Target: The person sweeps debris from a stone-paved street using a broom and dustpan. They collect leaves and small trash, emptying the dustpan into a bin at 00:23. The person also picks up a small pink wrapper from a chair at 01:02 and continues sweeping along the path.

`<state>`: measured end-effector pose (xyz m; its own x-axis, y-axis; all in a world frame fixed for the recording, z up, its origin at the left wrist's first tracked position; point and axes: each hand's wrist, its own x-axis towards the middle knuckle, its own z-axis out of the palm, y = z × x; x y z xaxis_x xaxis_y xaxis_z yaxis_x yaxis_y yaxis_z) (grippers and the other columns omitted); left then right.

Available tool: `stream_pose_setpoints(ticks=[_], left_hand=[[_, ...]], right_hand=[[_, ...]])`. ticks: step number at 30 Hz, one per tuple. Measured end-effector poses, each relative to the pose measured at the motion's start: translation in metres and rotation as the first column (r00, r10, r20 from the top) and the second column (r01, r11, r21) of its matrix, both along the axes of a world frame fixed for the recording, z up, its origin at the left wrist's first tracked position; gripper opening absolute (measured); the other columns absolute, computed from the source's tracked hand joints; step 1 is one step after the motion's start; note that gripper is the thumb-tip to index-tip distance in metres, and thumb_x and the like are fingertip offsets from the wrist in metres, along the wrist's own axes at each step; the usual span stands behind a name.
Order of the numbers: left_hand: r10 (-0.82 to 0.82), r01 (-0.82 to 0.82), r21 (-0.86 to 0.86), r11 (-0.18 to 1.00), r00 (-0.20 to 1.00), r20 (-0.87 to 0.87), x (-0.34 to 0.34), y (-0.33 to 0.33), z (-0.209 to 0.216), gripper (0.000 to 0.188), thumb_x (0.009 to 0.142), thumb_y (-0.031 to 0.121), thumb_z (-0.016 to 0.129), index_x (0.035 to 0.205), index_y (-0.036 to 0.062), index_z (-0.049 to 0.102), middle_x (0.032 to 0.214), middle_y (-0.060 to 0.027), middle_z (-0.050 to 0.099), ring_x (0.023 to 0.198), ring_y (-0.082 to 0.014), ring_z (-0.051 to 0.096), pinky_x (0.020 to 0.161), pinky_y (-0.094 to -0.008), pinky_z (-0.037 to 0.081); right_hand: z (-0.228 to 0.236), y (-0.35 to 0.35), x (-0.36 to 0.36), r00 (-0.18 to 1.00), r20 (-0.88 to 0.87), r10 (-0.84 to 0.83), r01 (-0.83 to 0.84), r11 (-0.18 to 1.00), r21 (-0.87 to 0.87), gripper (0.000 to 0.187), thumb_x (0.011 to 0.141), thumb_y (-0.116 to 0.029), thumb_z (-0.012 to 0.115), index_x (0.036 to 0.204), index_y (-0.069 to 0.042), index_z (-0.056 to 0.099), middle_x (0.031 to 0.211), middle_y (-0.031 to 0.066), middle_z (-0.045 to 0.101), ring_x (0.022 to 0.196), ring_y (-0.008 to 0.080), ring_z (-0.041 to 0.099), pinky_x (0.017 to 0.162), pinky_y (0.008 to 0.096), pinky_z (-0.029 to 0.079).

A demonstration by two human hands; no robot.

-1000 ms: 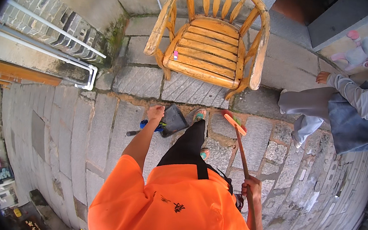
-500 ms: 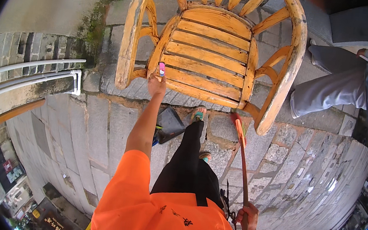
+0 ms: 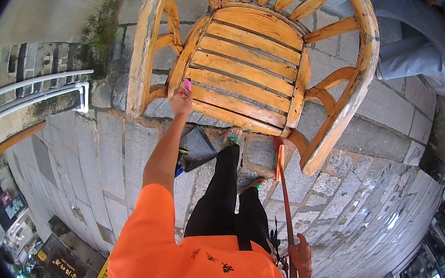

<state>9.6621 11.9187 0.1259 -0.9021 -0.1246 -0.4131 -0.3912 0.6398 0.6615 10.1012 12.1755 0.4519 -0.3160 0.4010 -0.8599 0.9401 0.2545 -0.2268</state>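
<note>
My left hand (image 3: 181,101) is closed at the front left corner of a yellow wooden armchair's slatted seat (image 3: 244,67). A small pink item (image 3: 187,84) sticks up from its fingers; its kind is too small to make out. Low at my right side, my right hand (image 3: 300,254) grips the long brown handle of a broom (image 3: 287,204). The broom's orange-red head (image 3: 279,159) points at the ground by the chair's front right leg. Beside my left forearm, a black dustpan (image 3: 199,148) lies on the paving.
Grey stone paving (image 3: 329,217) runs under my feet, with a low step edge beneath the chair's front. White pipes (image 3: 34,101) run along the wall at left. Another person's grey trouser leg (image 3: 418,60) is at the upper right.
The chair, the pink item and my left hand appear slightly farther left in view. My right foot has shifted. The other person at right has moved farther up the view.
</note>
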Motion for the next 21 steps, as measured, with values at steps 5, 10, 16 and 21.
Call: stream_pose_setpoints(ticks=[5,10,16,21], left_hand=[[-0.067,-0.08,0.763,0.642,0.985,0.16,0.055,0.042,0.123,0.02,0.087,0.012,0.057,0.102,-0.001,0.056,0.083,-0.0075,0.063,0.069,-0.0171,0.061,0.064,-0.0283,0.05],[-0.381,0.073,0.95,0.302,0.923,0.05,0.142,0.099,0.289,0.026,0.091,0.016,0.051,0.108,-0.0028,0.056,0.081,-0.0087,0.061,0.064,-0.0132,0.054,0.06,-0.0289,0.046],[-0.583,0.456,0.825,0.334,0.788,-0.199,0.229,0.133,0.41,0.019,0.089,0.013,0.055,0.098,-0.0024,0.06,0.071,-0.0051,0.061,0.058,-0.0084,0.054,0.052,-0.0213,0.044],[-0.47,0.746,0.558,0.363,0.664,-0.582,0.281,0.147,0.458,0.017,0.076,0.002,0.068,0.09,-0.0041,0.06,0.073,-0.0052,0.061,0.059,-0.0085,0.054,0.053,-0.0223,0.043]], right_hand=[[0.003,-0.001,-0.054,0.718,-0.391,0.576,-0.396,0.799,0.452,0.036,0.073,0.0,0.051,0.109,0.003,0.053,0.09,0.0186,0.056,0.079,0.0339,0.057,0.067,0.0412,0.047],[0.074,0.008,-0.1,0.293,-0.752,0.591,-0.222,0.807,0.548,0.037,0.069,0.009,0.055,0.106,0.007,0.053,0.098,0.0187,0.057,0.087,0.0338,0.058,0.075,0.0389,0.048],[0.15,0.028,-0.103,0.11,-0.753,0.649,0.017,0.756,0.654,0.039,0.071,0.0,0.063,0.108,0.006,0.052,0.098,0.0191,0.057,0.088,0.0348,0.057,0.073,0.0387,0.048],[0.15,0.026,-0.04,0.422,-0.907,-0.005,-0.237,0.965,-0.115,0.023,0.09,-0.01,0.051,0.107,0.006,0.05,0.083,0.0136,0.061,0.068,0.0208,0.062,0.063,0.0296,0.051]])
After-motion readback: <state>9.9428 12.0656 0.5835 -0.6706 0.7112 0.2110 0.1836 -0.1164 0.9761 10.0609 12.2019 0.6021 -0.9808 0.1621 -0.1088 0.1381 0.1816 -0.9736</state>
